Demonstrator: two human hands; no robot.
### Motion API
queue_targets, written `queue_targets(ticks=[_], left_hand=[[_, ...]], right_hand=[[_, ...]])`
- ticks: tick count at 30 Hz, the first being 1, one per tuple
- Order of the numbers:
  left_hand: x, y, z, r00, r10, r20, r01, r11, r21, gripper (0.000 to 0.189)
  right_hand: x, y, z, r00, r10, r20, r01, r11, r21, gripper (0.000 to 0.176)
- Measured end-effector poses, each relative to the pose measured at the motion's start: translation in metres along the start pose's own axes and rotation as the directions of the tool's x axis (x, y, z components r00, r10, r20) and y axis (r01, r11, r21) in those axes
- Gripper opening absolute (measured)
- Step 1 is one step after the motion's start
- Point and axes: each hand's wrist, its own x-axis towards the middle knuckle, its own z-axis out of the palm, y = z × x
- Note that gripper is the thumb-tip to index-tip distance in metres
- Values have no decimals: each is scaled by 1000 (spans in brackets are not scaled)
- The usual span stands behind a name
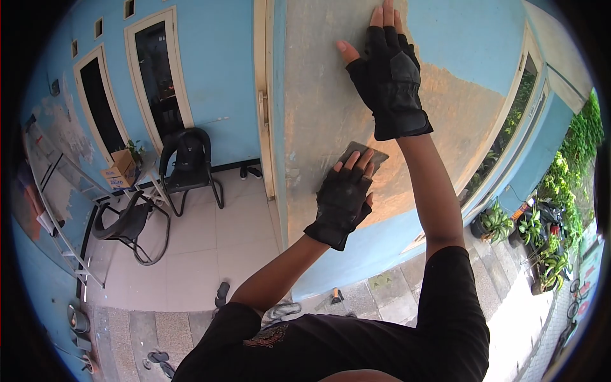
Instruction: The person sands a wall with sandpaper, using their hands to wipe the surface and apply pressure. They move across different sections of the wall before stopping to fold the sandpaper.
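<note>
The sandpaper sheet, a grey-brown rectangle, lies flat against the wall near the middle of the view, on the scraped patch where the blue paint gives way to bare grey and orange-brown plaster. The left hand, in a black fingerless glove, holds it there: its fingers reach over the lower edge of the sheet and press it to the surface, while the thumb is hidden. Higher up and a little to the right, the right hand, gloved the same way, rests spread out and flat on the wall, fingers straight and thumb out to the left, gripping nothing.

To the left of the wall's corner runs a cream door frame. Farther left, on the pale tiled floor, stand two black chairs, with a cardboard box just beside them. Sandals lie on the floor near the person. On the far right, potted plants line the foot of the wall.
</note>
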Motion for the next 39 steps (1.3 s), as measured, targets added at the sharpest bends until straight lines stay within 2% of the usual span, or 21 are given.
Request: queue_targets(ticks=[2,3,6,8,9,11,14,18,21,23,27,29,33,35,37,39], left_hand=[[0,0,1,1000,3,-13,-3,1000,7,65],[-1,-1,2,1000,7,-22,-7,1000,13,65],[-1,-1,5,1000,3,-26,-3,1000,-3,64],[-1,-1,5,1000,7,-27,-7,1000,11,64],[-1,-1,5,999,11,-30,-10,1000,26,65],[-1,-1,5,1000,8,-22,-7,1000,25,65],[-1,0,3,1000,0,-10,0,1000,15,65],[-1,-1,5,1000,0,-22,0,1000,2,64],[-1,-1,5,999,8,-43,-7,1000,13,65],[-1,0,4,1000,5,-29,-4,1000,11,65],[-1,-1,1,1000,6,-7,-6,1000,8,65],[-1,-1,1,1000,7,-22,-7,1000,10,64],[-2,-3,7,998,17,-55,-16,1000,17,64],[-2,-3,9,999,-5,-47,4,1000,-25,62],[-2,-3,10,999,-32,-35,29,997,-67,61],[0,-3,8,999,6,-45,-4,999,32,52]], right_hand=[[-9,7,20,974,-74,-216,100,989,110,87],[-11,4,18,972,-74,-221,100,989,111,87],[-15,-4,13,980,-100,-174,121,986,112,85],[-8,-5,8,963,-197,-185,216,972,92,84],[-3,-5,-1,964,-193,-183,212,973,95,84],[8,-6,-19,998,15,68,-21,997,78,91],[-3,-11,-15,1000,-14,-1,14,992,125,89],[-11,-14,-21,998,-60,35,57,994,93,86],[2,-3,-23,999,-33,11,31,990,141,85],[7,-1,-21,997,63,32,-69,971,230,83],[-10,1,3,994,108,7,-107,975,197,84],[-23,11,25,974,92,-205,-47,976,215,87],[-55,-4,24,976,62,-208,-21,980,197,87],[-71,-14,19,991,-29,-133,49,988,148,89],[-80,-9,18,995,-34,-95,48,986,158,88],[-88,-2,20,998,-40,-55,49,984,170,87]])
